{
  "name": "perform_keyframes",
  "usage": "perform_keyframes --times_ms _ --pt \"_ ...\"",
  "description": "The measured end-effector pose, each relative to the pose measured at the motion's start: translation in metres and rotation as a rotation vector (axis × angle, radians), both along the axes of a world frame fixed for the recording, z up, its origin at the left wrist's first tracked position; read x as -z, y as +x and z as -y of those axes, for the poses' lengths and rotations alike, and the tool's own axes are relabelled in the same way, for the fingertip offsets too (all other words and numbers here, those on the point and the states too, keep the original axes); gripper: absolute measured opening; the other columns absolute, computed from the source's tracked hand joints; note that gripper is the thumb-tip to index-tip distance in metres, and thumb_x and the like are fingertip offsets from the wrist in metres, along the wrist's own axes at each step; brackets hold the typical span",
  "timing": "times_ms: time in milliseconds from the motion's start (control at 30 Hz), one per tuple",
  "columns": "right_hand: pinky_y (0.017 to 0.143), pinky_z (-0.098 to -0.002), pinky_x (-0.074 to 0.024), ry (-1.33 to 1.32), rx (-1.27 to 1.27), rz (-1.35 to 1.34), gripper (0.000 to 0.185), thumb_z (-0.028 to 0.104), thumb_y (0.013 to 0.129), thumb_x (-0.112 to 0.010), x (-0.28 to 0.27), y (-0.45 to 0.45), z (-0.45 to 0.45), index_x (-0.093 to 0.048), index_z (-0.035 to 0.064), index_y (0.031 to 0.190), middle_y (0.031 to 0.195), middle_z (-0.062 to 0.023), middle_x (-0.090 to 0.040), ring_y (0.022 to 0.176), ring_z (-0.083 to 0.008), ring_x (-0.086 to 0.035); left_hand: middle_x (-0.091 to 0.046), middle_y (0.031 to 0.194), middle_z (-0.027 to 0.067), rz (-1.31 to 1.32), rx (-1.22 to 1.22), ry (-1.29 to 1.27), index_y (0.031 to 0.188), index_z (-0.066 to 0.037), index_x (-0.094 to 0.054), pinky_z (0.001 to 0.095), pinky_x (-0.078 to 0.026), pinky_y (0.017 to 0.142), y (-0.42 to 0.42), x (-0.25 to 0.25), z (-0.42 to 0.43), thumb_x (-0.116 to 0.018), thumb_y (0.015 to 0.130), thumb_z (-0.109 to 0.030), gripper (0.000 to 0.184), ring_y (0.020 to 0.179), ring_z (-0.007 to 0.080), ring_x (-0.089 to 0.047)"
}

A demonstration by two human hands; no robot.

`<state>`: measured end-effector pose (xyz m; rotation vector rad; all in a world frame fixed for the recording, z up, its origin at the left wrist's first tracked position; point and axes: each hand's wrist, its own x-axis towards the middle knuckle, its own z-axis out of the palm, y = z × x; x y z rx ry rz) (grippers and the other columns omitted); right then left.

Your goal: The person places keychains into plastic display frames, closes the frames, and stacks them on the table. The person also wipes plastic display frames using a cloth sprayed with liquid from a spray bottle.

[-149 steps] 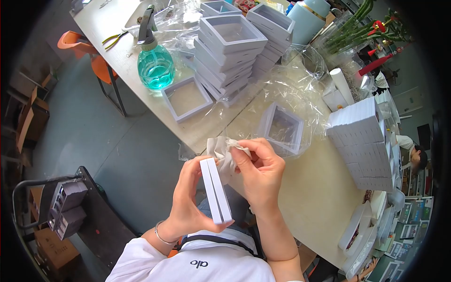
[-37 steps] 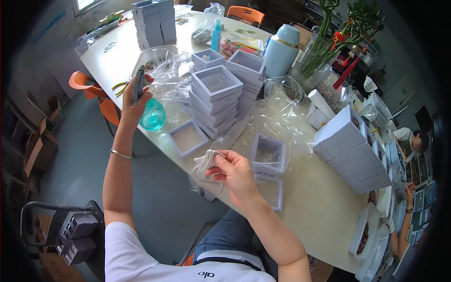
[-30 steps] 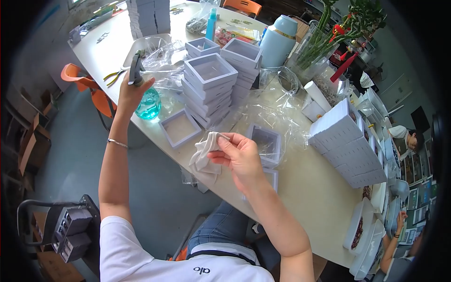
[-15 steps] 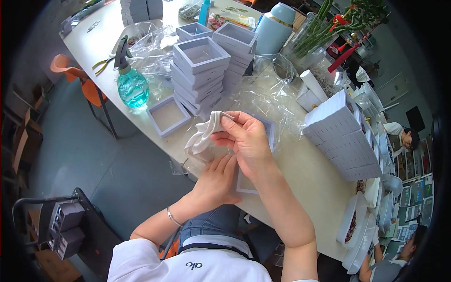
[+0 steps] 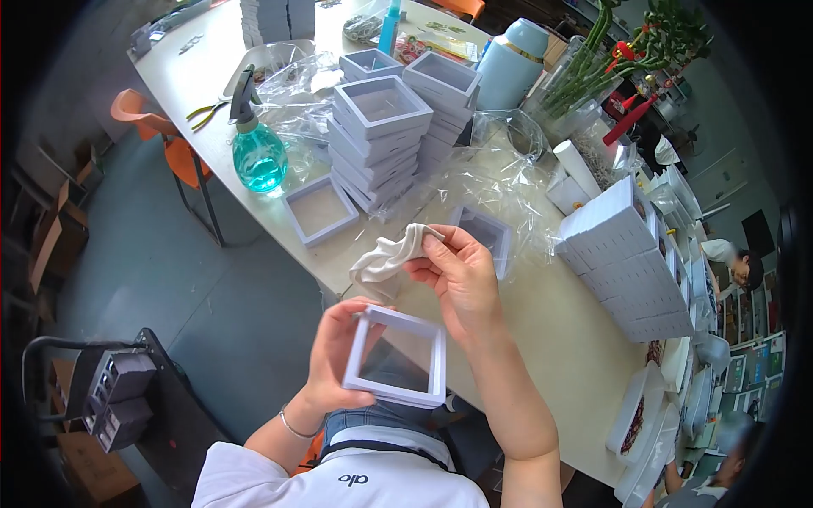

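My left hand (image 5: 332,362) grips a pale lavender square frame (image 5: 396,390) by its left side, tilted above my lap at the table's front edge. A clear pane seems to fill it, since my jeans show through. My right hand (image 5: 464,278) pinches a crumpled white cloth (image 5: 385,261) between thumb and fingers, just above and beyond that frame. Another square frame (image 5: 481,240) lies on the table behind my right hand, partly covered by it. To the left, one more frame (image 5: 320,211) lies flat near the table edge.
Stacks of frames (image 5: 381,106) stand behind my hands, beside a spray bottle (image 5: 259,157) of teal liquid. Clear plastic film (image 5: 508,182) spreads to the right. A tall block of stacked white pieces (image 5: 622,262) stands at right. Two other people are at the far right.
My left hand has come up and back toward me with a frame now in its grip. My right hand still holds the cloth. The view has shifted slightly.
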<state>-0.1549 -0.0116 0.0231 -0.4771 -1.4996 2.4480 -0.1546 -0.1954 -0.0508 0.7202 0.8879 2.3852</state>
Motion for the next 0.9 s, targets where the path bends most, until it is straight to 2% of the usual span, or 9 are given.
perform_keyframes --times_ms 67,133,267,300,433,533,667,733,900 --pt "0.07 -0.0268 -0.0546 0.04 0.022 -0.016 0.018 0.012 0.095 -0.061 -0.001 0.004 0.009 -0.061 -0.0005 0.107 0.093 -0.0095 -0.069 0.076 -0.0156 -0.067 -0.04 0.132 0.0122 0.155 -0.155 0.024 0.136 -0.006 -0.033 0.043 -0.033 0.11 -0.005 -0.01 0.013 -0.092 0.055 -0.032 0.104 0.126 0.0269 -0.044" --pt "0.069 -0.025 -0.0536 0.107 0.07 -0.032 0.018 0.013 0.095 -0.062 -0.006 0.01 0.022 -0.063 -0.0011 0.105 0.088 -0.0083 -0.069 0.074 -0.0135 -0.066 -0.039 0.133 0.0124 0.088 -0.435 -0.106 0.136 -0.005 -0.032 0.0418 -0.035 0.109 -0.013 -0.028 0.015 -0.091 0.055 -0.031 0.103 0.125 0.0251 -0.044" --pt "0.073 -0.0253 -0.0537 0.312 0.161 -0.181 0.019 0.01 0.095 -0.063 -0.013 0.03 0.045 -0.063 -0.004 0.107 0.091 -0.0089 -0.069 0.08 -0.0131 -0.067 -0.036 0.134 0.012 -0.34 -0.609 -0.419 0.14 -0.002 -0.028 0.0395 -0.034 0.105 -0.027 -0.038 0.012 -0.085 0.053 -0.021 0.105 0.125 0.0244 -0.04" --pt "0.075 -0.0255 -0.054 0.298 0.18 -0.245 0.017 0.005 0.093 -0.063 -0.012 0.036 0.051 -0.063 -0.005 0.107 0.095 -0.0102 -0.069 0.083 -0.014 -0.067 -0.036 0.134 0.0123 -0.398 -0.622 -0.447 0.141 -0.002 -0.026 0.0388 -0.033 0.102 -0.028 -0.038 0.012 -0.084 0.052 -0.02 0.108 0.124 0.0254 -0.039" --pt "0.072 -0.0258 -0.0531 0.751 0.247 -0.296 0.016 0.0 0.089 -0.067 -0.013 0.059 0.065 -0.065 -0.0031 0.105 0.099 -0.0126 -0.068 0.083 -0.017 -0.066 -0.04 0.132 0.0147 -0.541 -0.66 -0.588 0.14 -0.001 -0.028 0.0374 -0.034 0.102 -0.022 -0.046 0.01 -0.083 0.052 -0.02 0.106 0.123 0.0277 -0.041" --pt "0.069 -0.027 -0.0529 1.013 0.165 -0.355 0.018 0.0 0.088 -0.067 -0.022 0.067 0.064 -0.066 -0.0007 0.106 0.097 -0.0133 -0.068 0.081 -0.019 -0.066 -0.044 0.13 0.0152 -0.604 -0.64 -0.655 0.14 -0.001 -0.03 0.0377 -0.037 0.1 -0.025 -0.051 0.013 -0.084 0.05 -0.021 0.107 0.119 0.0285 -0.047" --pt "0.062 -0.0283 -0.0516 1.224 0.068 -0.43 0.027 -0.004 0.077 -0.073 -0.028 0.068 0.059 -0.071 0.0011 0.104 0.097 -0.0097 -0.066 0.077 -0.021 -0.064 -0.048 0.127 0.016 -0.634 -0.578 -0.66 0.138 0.0 -0.03 0.0353 -0.042 0.093 -0.026 -0.059 0.014 -0.085 0.049 -0.022 0.107 0.107 0.0275 -0.055" --pt "0.061 -0.0287 -0.0507 1.224 0.032 -0.435 0.03 -0.005 0.072 -0.074 -0.032 0.069 0.056 -0.072 0.0015 0.102 0.096 -0.0085 -0.065 0.076 -0.0207 -0.063 -0.049 0.126 0.0162 -0.686 -0.545 -0.67 0.138 0.0 -0.031 0.0337 -0.044 0.091 -0.027 -0.062 0.014 -0.085 0.048 -0.022 0.107 0.103 0.0268 -0.057" --pt "0.058 -0.029 -0.0489 1.295 0.045 -0.552 0.033 -0.007 0.065 -0.076 -0.024 0.071 0.048 -0.073 0.0022 0.097 0.095 -0.0075 -0.065 0.073 -0.0202 -0.062 -0.052 0.122 0.0149 -0.566 -0.449 -0.654 0.133 0.001 -0.032 0.0321 -0.044 0.093 -0.021 -0.059 0.013 -0.085 0.047 -0.021 0.104 0.102 0.0241 -0.058"
